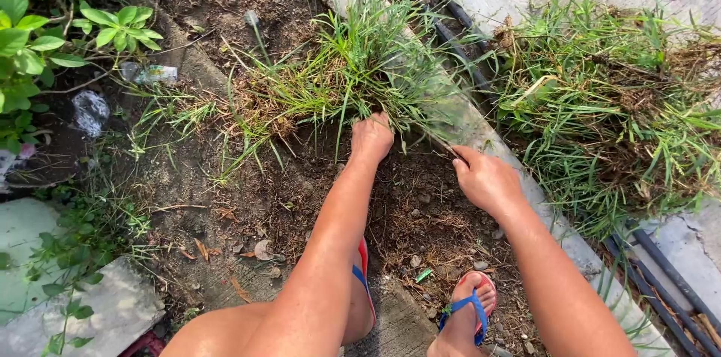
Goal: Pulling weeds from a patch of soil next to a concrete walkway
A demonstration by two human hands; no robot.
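At the bottom of the frame, nearest the camera, two feet in flip-flops stand on bare, littered soil: the right foot (469,310) in a sandal with a blue strap sits at lower centre-right, and the left sandal (366,282), red-edged, shows behind the left forearm. A pale concrete slab (113,304) lies at the lower left, with small green weeds along its edge.

Higher up, near the middle, the left hand (371,137) is closed into a fist around the base of a grass clump (360,64), gripping the blades where they meet the soil. The right hand (487,179), just right of centre, is curled shut on a thin tool handle (447,148); a blurred blade seems to run from it up into the grass, but its shape cannot be made out. The two hands are near each other, the right slightly lower and to the right.

The grass clump grows against a pale concrete curb (466,120) that runs diagonally from the top centre to the lower right. Beyond the curb, dark hoses (451,34) follow the same line. At the right lies a heap of cut grass (608,109), green mixed with dry brown. At the upper left stands a leafy shrub (30,34), with bits of plastic litter (90,111) on the dark ground beside it.
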